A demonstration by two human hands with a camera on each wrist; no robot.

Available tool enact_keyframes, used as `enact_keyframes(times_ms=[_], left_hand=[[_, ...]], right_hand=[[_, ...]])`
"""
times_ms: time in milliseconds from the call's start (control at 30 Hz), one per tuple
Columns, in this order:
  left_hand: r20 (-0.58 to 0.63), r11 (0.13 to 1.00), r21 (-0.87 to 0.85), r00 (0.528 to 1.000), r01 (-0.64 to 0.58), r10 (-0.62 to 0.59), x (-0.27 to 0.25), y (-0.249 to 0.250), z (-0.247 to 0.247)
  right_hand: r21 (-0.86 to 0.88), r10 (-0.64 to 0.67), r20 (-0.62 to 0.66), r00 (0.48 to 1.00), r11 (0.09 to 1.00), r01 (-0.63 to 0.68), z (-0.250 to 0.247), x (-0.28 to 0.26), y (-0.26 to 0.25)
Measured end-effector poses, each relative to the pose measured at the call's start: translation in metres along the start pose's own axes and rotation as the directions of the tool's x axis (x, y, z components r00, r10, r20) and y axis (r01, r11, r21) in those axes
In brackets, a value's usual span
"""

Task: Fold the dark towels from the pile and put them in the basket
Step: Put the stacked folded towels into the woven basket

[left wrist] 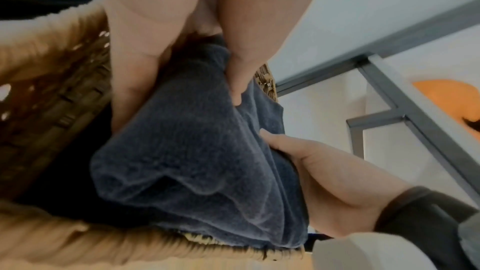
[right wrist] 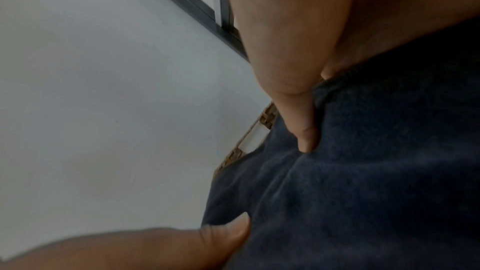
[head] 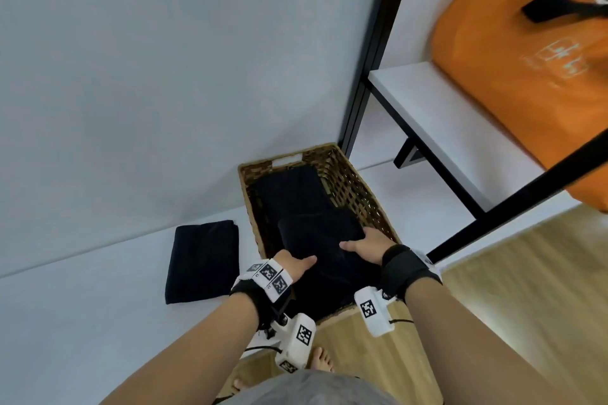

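With our left hand (head: 293, 268) and right hand (head: 363, 246) pinching the folded towel (head: 324, 240) (half inside the basket (head: 353, 179)), letting go unevenly could spill its folds.

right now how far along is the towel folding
Done: one folded dark towel already lies at the far end of the wicker basket. In hand: the left hand and right hand grip a second folded towel and hold it in the basket. Left: one folded towel lies on the white surface beside the basket.
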State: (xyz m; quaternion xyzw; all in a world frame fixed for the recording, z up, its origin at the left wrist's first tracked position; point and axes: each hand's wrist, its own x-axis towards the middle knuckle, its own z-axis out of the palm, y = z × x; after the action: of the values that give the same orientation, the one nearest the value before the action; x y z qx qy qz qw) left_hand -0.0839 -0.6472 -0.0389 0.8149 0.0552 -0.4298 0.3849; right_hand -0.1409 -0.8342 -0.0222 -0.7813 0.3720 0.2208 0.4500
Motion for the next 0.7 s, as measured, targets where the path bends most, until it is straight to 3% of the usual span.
enact_keyframes(times_ms=[100, 167, 233, 300, 333, 400, 500, 600, 700], left_hand=[[0.026, 0.986, 0.164, 0.999, 0.026, -0.031, -0.004, 0.01, -0.006], [-0.063, 0.966, 0.258, 0.998, -0.002, 0.019, -0.007, 0.022, -0.011], [-0.215, 0.912, 0.401, 0.959, -0.083, 0.182, -0.009, 0.034, -0.015], [-0.259, 0.857, 0.46, 0.888, -0.232, 0.38, -0.006, 0.044, -0.016], [-0.221, 0.824, 0.48, 0.868, -0.301, 0.445, -0.003, 0.048, -0.015], [-0.083, 0.761, 0.53, 0.87, -0.375, 0.486, 0.005, 0.051, -0.012], [0.097, 0.682, 0.647, 0.925, -0.34, 0.368, 0.015, 0.044, -0.007], [0.16, 0.666, 0.678, 0.947, -0.31, 0.277, 0.02, 0.027, -0.007], [0.157, 0.677, 0.669, 0.948, -0.308, 0.276, 0.02, 0.015, -0.007]], right_hand=[[-0.193, 0.046, -0.056, 0.997, 0.98, -0.056, -0.003, 0.003, 0.0], [-0.312, 0.04, -0.143, 0.989, 0.947, -0.083, -0.01, 0.004, -0.008], [-0.381, -0.049, -0.233, 0.971, 0.924, -0.044, -0.016, 0.005, -0.021], [-0.377, -0.162, -0.249, 0.955, 0.924, 0.059, -0.018, 0.006, -0.035], [-0.368, -0.203, -0.217, 0.955, 0.923, 0.113, -0.017, 0.007, -0.04], [-0.366, -0.213, -0.079, 0.974, 0.915, 0.171, -0.012, 0.008, -0.048], [-0.387, -0.084, 0.163, 0.983, 0.911, 0.142, 0.0, 0.007, -0.046], [-0.341, -0.008, 0.252, 0.968, 0.935, 0.097, 0.004, 0.007, -0.037], [-0.311, 0.025, 0.278, 0.96, 0.948, 0.065, 0.007, 0.007, -0.032]])
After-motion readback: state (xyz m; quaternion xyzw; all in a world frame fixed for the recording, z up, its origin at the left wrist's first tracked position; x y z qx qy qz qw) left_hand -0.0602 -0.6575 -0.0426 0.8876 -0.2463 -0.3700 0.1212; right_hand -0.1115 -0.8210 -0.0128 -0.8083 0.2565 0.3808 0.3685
